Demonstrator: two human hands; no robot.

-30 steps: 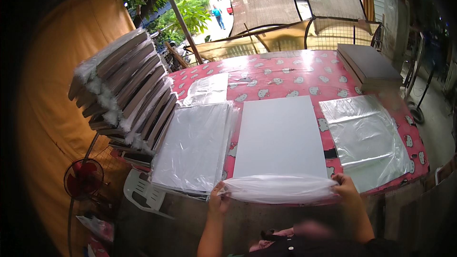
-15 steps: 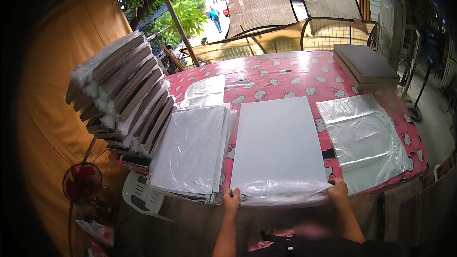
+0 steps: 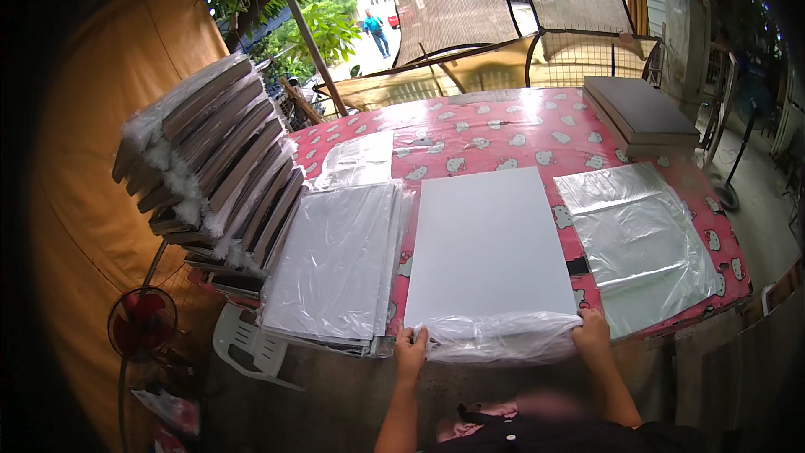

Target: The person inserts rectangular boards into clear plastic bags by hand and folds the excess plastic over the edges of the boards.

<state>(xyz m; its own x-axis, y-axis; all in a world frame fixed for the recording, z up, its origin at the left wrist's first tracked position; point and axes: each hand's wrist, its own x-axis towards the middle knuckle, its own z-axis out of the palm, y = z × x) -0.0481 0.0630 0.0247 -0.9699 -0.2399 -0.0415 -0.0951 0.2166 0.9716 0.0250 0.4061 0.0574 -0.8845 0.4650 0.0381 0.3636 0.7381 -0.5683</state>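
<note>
A large white sheet or board (image 3: 489,243) lies flat in front of me, its near end inside a bunched clear plastic bag (image 3: 499,340). My left hand (image 3: 411,347) pinches the bag's edge at the near left corner. At the near right corner, my right hand (image 3: 592,332) is closed on the other side of the bag. To the left lies a stack of plastic-wrapped white sheets (image 3: 331,260). On the right rests a pile of flat clear plastic bags (image 3: 633,239).
A pink patterned cloth (image 3: 470,130) covers the table. Brown boards (image 3: 641,109) are piled at the far right corner. A tall stack of wrapped panels (image 3: 218,151) leans at left, above a white plastic chair (image 3: 250,344) and a red fan (image 3: 142,323). A person (image 3: 376,33) walks outside.
The plastic has crept slightly farther up the near end of the white sheet. My right hand has shifted a little toward the left and away from me.
</note>
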